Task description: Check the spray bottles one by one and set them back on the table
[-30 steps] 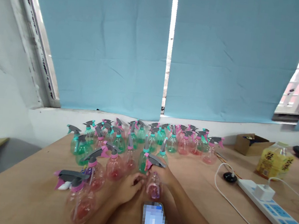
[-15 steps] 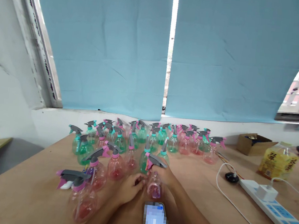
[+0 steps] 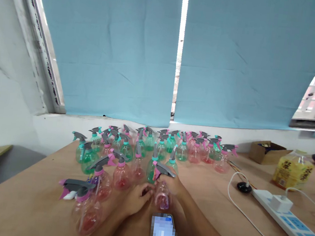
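A small pink spray bottle [image 3: 162,196] with a grey trigger head stands on the wooden table [image 3: 207,199] in front of me. My right hand [image 3: 174,183] is wrapped round its neck and body from the right. My left hand [image 3: 136,199] rests against the bottle's left side, its fingers curled at the base. A phone [image 3: 163,235] with a lit screen lies between my forearms, just below the bottle.
Several pink and green spray bottles [image 3: 148,145] crowd the table's far side; a pink one [image 3: 86,208] stands near left. At the right are a white power strip [image 3: 290,220] with cable, a yellow bottle [image 3: 290,171] and a cardboard box [image 3: 266,151]. Blue blinds hang behind.
The view has shifted slightly. Both hands stay on the pink bottle in the same place.
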The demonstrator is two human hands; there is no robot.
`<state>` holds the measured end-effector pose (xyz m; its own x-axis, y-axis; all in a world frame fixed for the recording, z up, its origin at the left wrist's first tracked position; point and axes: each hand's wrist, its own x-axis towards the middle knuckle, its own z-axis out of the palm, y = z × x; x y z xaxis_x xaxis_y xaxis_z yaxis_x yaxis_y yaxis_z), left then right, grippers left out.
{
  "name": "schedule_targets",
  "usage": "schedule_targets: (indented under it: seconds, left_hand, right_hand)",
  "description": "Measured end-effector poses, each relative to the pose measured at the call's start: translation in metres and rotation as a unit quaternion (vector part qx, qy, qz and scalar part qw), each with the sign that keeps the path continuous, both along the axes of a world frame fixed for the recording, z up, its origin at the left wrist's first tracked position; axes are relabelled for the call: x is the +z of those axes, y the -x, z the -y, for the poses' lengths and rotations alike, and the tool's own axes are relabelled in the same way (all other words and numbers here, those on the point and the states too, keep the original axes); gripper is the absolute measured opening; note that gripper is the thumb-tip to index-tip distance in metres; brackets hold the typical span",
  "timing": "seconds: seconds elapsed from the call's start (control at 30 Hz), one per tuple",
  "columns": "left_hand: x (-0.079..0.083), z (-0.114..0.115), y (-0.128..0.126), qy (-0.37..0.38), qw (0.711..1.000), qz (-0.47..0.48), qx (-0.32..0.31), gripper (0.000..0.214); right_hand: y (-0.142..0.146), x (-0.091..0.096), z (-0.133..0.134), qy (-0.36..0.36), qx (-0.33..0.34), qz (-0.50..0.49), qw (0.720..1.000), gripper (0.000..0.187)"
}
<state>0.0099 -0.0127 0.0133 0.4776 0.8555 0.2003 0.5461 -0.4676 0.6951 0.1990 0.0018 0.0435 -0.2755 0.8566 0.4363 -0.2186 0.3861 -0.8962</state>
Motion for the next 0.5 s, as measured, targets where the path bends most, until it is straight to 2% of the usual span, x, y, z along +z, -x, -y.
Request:
schedule_targets:
  seconds: [0.3,0.5]
  left_hand:
    - [0.0008,0.0012,-0.001,-0.004,1.0,0.0,0.006,0.028]
    - [0.0031,0.0012,-0.0009,0.008,1.0,0.002,-0.003,0.029]
  right_hand:
    - [0.0002,0.0018,0.0036,-0.028,-0.017,0.015,0.999,0.036]
    - [0.0031,-0.0034,-0.0021,-0.002,-0.015,-0.013,1.0,0.019]
